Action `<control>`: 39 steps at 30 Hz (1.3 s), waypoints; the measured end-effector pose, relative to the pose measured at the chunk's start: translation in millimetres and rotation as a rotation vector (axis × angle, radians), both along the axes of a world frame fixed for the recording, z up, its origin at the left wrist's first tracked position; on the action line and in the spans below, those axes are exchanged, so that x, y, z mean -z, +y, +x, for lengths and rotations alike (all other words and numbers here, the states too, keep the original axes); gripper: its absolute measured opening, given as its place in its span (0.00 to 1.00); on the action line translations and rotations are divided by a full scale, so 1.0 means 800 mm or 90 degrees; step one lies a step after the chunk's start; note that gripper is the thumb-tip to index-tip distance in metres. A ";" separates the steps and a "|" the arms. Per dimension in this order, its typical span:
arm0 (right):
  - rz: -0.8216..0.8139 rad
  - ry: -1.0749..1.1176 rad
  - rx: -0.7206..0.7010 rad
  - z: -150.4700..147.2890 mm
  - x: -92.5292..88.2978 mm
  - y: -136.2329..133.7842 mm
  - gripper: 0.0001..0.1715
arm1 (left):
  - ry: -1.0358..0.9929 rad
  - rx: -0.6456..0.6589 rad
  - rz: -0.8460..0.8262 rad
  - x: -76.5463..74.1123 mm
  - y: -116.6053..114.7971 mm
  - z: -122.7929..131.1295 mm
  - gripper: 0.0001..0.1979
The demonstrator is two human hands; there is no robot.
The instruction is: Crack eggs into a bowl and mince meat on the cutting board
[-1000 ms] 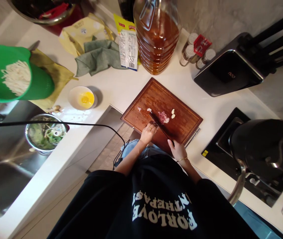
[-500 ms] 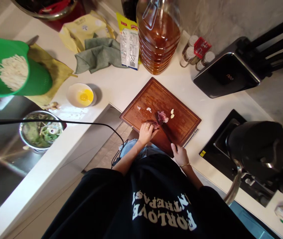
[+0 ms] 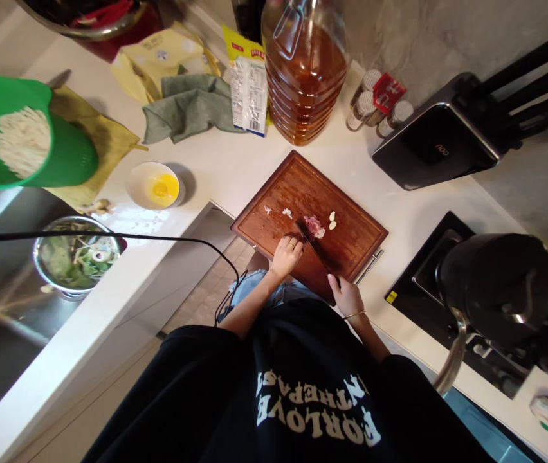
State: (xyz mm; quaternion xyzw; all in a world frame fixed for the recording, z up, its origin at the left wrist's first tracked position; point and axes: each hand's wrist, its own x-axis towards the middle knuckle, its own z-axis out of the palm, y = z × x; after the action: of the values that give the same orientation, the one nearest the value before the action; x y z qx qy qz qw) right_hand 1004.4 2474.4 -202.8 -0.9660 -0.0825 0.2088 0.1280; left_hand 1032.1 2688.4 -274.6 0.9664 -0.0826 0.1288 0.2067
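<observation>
My right hand grips the handle of a dark kitchen knife, its blade angled up and left across the wooden cutting board. My left hand is curled, fingertips down on the board just left of the blade. Under those fingers is a piece of dark red meat, mostly hidden. Beyond the blade lies a small heap of cut reddish meat. Two garlic cloves sit to the right of the heap, and small whitish bits lie to its left.
Left of the board stands a bowl with cracked egg. Farther left are a green basket of noodles and a strainer of greens in the sink. An oil jug and knife block stand behind; a black pot is right. A black cable crosses left.
The knife blade has shifted slightly left, nearer my left fingers, and now shows thin and edge-on. Less of the meat under my left hand is visible. The cut heap stays put.
</observation>
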 end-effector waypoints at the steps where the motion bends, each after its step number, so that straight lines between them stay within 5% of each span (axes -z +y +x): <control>1: 0.010 0.003 0.004 0.000 0.000 0.000 0.29 | 0.006 0.004 0.005 0.000 0.002 0.000 0.10; 10: 0.061 0.024 0.027 -0.009 -0.003 -0.001 0.29 | 0.018 0.041 -0.035 -0.007 0.033 -0.019 0.12; 19: -0.001 0.019 -0.015 -0.006 -0.004 0.026 0.27 | 0.006 0.024 -0.063 0.002 0.025 -0.019 0.14; 29: -0.006 0.056 -0.003 -0.021 0.003 0.005 0.28 | 0.006 0.017 -0.064 0.005 0.015 -0.013 0.14; 39: 0.098 0.000 0.058 -0.014 0.016 0.012 0.30 | 0.020 0.078 -0.048 0.005 0.030 -0.027 0.17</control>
State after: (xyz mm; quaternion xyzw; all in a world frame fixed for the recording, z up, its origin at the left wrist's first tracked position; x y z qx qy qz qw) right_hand 993.1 2483.8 -215.9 -0.9561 -0.0544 0.1955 0.2114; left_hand 1010.7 2712.1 -278.6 0.9528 -0.1337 0.1036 0.2520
